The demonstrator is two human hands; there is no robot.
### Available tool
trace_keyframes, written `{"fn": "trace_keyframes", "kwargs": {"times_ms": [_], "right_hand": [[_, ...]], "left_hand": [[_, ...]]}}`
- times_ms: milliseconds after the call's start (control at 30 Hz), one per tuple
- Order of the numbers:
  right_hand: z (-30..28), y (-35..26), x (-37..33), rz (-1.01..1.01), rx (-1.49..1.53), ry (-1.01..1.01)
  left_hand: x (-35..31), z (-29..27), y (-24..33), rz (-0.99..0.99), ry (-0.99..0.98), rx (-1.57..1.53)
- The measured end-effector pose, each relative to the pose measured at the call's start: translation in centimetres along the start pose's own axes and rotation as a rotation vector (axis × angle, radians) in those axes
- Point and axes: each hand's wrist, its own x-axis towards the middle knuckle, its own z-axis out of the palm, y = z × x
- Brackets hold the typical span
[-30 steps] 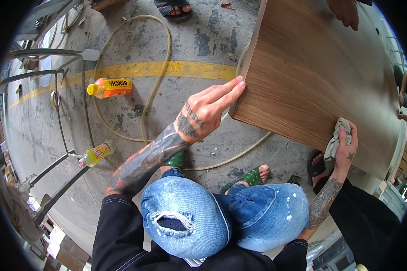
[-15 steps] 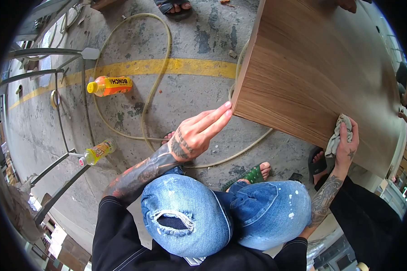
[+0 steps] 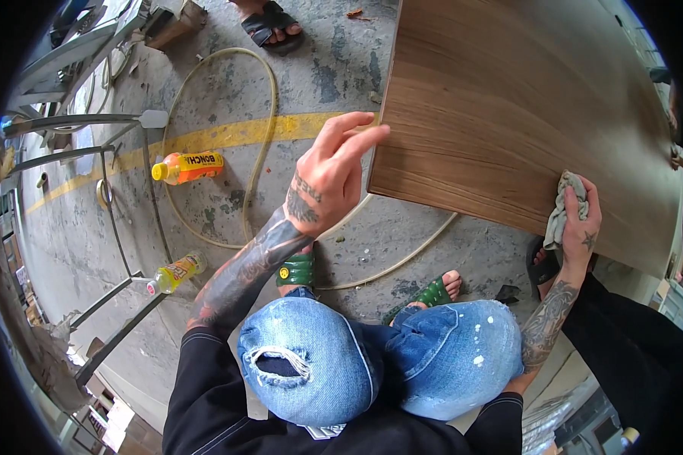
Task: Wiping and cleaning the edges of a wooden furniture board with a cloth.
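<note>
A large brown wood-grain board (image 3: 493, 129) fills the upper right, its near left corner pointing toward me. At its left edge is my left hand (image 3: 328, 176), the index finger stretched out with its tip at that edge and the other fingers partly bent; I see nothing held in it. My right hand (image 3: 583, 218) grips a crumpled grey rag (image 3: 560, 212) at the board's near edge, with the thumb lying over the cloth.
An orange drink bottle (image 3: 192, 167) lies on the concrete floor near a looped pale hose (image 3: 272, 98). Another bottle (image 3: 176, 274), with yellowish contents, rests by a metal frame (image 3: 118, 334) at left. Another person's sandalled foot (image 3: 275, 29) is at the top; dark-clothed legs (image 3: 622, 341) are at right.
My left hand has risen a little along the board's left edge, its fingers now more bent and spread. The board's corner appears further left and higher. The right hand still holds the rag.
</note>
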Motion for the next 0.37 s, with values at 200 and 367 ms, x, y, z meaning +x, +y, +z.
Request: {"fn": "trace_keyframes", "kwargs": {"times_ms": [200,367], "right_hand": [[-0.1,0.1,-0.2,-0.012,0.018,-0.007],[1.0,-2.8,-0.9,-0.067,-0.111,-0.129]], "left_hand": [[0.2,-0.3,0.3,0.077,-0.041,0.134],[-3.8,-1.2,-0.5,-0.181,0.121,-0.393]]}}
